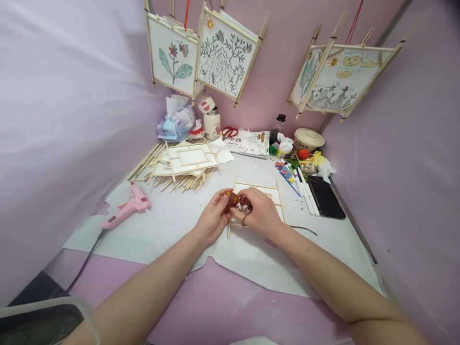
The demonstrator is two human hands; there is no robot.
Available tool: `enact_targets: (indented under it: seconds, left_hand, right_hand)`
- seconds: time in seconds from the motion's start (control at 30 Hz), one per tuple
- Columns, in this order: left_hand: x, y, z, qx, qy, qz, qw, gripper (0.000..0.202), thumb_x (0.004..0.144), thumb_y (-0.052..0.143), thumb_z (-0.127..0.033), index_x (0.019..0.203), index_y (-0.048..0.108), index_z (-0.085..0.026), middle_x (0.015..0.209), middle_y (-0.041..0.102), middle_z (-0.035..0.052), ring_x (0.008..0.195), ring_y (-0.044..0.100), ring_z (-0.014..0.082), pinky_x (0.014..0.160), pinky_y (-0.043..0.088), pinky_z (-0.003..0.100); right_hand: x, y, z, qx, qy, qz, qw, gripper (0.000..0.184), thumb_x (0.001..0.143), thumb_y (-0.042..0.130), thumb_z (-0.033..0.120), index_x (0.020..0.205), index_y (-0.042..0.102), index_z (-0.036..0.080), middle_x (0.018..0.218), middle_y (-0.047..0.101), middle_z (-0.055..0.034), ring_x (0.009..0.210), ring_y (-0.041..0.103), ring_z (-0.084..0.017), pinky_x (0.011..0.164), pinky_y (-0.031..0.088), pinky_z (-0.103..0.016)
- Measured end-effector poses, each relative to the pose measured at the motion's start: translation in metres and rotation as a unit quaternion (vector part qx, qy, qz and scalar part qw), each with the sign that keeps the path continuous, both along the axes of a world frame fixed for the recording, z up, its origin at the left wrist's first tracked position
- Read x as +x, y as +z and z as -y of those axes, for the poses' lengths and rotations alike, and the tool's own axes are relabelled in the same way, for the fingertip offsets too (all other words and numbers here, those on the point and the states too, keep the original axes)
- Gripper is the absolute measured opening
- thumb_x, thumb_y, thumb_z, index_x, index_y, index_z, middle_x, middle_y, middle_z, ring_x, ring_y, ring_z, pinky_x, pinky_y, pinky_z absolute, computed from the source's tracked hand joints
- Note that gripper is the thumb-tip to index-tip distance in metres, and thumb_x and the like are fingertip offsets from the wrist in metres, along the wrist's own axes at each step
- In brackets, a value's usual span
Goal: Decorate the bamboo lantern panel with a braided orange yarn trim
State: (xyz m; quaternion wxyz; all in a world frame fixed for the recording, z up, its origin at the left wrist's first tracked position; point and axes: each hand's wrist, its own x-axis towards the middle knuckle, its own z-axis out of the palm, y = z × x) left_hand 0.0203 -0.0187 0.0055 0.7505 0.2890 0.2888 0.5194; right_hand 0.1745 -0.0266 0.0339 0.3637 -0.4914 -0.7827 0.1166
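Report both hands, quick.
Left hand: closed, holding a small brown-and-yellow item.
Right hand: closed, holding a dark brown cord bundle.

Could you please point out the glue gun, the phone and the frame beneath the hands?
Glue gun (137, 204): head view, on its pink body.
Phone (327, 197): head view, on its dark screen.
Frame (281, 200): head view, on its right-edge stick.

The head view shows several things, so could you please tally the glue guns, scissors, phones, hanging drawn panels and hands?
Pink glue gun: 1
Red-handled scissors: 1
Black phone: 1
Hanging drawn panels: 4
Left hand and right hand: 2
Total: 9
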Motion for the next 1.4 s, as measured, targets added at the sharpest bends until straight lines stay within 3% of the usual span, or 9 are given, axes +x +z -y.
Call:
enact_targets:
  seconds: [0.17, 0.33, 0.5, 0.67, 0.83, 1.07, 1.2, 1.33, 1.4]
  left_hand:
    - [0.003, -0.005, 0.001, 0.043, 0.024, -0.070, 0.996, 0.038, 0.078, 0.075, -0.042, 0.107, 0.067, -0.018, 0.108, 0.067, 0.0071, 0.104, 0.061, 0.0200, 0.090, 0.049, 0.031]
    - [-0.001, -0.008, -0.002, 0.132, 0.056, -0.220, 0.965, 0.044, 0.076, 0.075, -0.033, 0.118, 0.066, -0.021, 0.118, 0.066, 0.0070, 0.109, 0.060, 0.0227, 0.100, 0.043, 0.037]
    - [-0.002, -0.002, 0.000, 0.182, 0.081, -0.297, 0.934, 0.030, 0.075, 0.073, -0.026, 0.105, 0.073, -0.020, 0.106, 0.069, 0.0062, 0.103, 0.061, 0.0225, 0.097, 0.044, 0.035]
    - [-0.001, 0.006, 0.003, 0.172, 0.051, -0.282, 0.942, 0.024, 0.075, 0.074, -0.027, 0.098, 0.075, -0.018, 0.105, 0.071, 0.0080, 0.101, 0.062, 0.0234, 0.095, 0.044, 0.034]
    - [0.002, 0.006, 0.004, 0.117, 0.009, -0.165, 0.979, 0.039, 0.081, 0.070, -0.030, 0.118, 0.066, -0.021, 0.115, 0.069, 0.0076, 0.107, 0.062, 0.0226, 0.098, 0.045, 0.039]
    - [-0.002, 0.009, 0.000, 0.013, -0.049, 0.004, 0.999, 0.026, 0.080, 0.063, -0.020, 0.106, 0.066, -0.015, 0.111, 0.068, 0.0094, 0.104, 0.065, 0.0206, 0.097, 0.050, 0.035]
    - [-0.007, 0.011, -0.004, -0.030, -0.058, 0.045, 0.997, 0.024, 0.082, 0.064, -0.020, 0.105, 0.064, -0.015, 0.111, 0.067, 0.0104, 0.106, 0.065, 0.0209, 0.098, 0.051, 0.033]
    - [-0.008, 0.009, -0.005, -0.031, -0.030, 0.036, 0.998, 0.028, 0.081, 0.071, -0.023, 0.107, 0.064, -0.017, 0.111, 0.066, 0.0079, 0.104, 0.065, 0.0198, 0.096, 0.052, 0.036]
    - [-0.006, 0.006, -0.005, -0.012, -0.007, 0.019, 1.000, 0.036, 0.080, 0.074, -0.023, 0.114, 0.063, -0.021, 0.110, 0.066, 0.0050, 0.099, 0.065, 0.0161, 0.095, 0.052, 0.035]
  right_hand:
    - [0.000, -0.005, 0.000, 0.074, -0.035, 0.102, 0.991, 0.010, 0.082, 0.062, 0.028, 0.086, 0.062, 0.019, 0.078, 0.063, -0.0033, 0.074, 0.056, -0.019, 0.067, 0.036, -0.030]
    - [0.003, -0.005, -0.001, 0.058, -0.044, 0.111, 0.991, 0.008, 0.083, 0.056, 0.024, 0.081, 0.062, 0.020, 0.075, 0.064, -0.0026, 0.070, 0.055, -0.018, 0.065, 0.034, -0.029]
    - [0.005, -0.005, 0.001, 0.042, -0.035, 0.133, 0.990, 0.009, 0.082, 0.055, 0.024, 0.077, 0.061, 0.020, 0.075, 0.065, -0.0055, 0.070, 0.054, -0.019, 0.066, 0.032, -0.030]
    - [0.007, 0.000, -0.003, -0.064, -0.041, -0.001, 0.997, 0.010, 0.076, 0.058, 0.022, 0.066, 0.057, 0.021, 0.067, 0.059, -0.0010, 0.063, 0.047, -0.016, 0.061, 0.030, -0.029]
    - [0.015, -0.002, -0.021, -0.266, -0.043, -0.290, 0.918, 0.004, 0.064, 0.060, 0.020, 0.061, 0.058, 0.020, 0.056, 0.052, 0.0044, 0.056, 0.043, -0.012, 0.056, 0.031, -0.026]
    - [0.018, -0.005, -0.033, -0.319, -0.029, -0.474, 0.820, 0.016, 0.064, 0.056, 0.032, 0.074, 0.060, 0.020, 0.068, 0.059, 0.0008, 0.057, 0.049, -0.012, 0.053, 0.038, -0.025]
    - [0.023, 0.003, -0.034, -0.348, 0.013, -0.543, 0.765, 0.016, 0.061, 0.053, 0.032, 0.071, 0.056, 0.020, 0.070, 0.060, -0.0007, 0.046, 0.038, -0.009, 0.046, 0.034, -0.025]
    - [0.027, 0.011, -0.033, -0.354, 0.045, -0.579, 0.733, 0.014, 0.062, 0.053, 0.032, 0.061, 0.043, 0.022, 0.058, 0.050, 0.0033, 0.043, 0.031, -0.008, 0.043, 0.029, -0.024]
    - [0.025, 0.011, -0.031, -0.345, 0.045, -0.564, 0.748, 0.013, 0.064, 0.054, 0.031, 0.062, 0.043, 0.023, 0.051, 0.041, 0.0059, 0.044, 0.032, -0.009, 0.043, 0.027, -0.023]
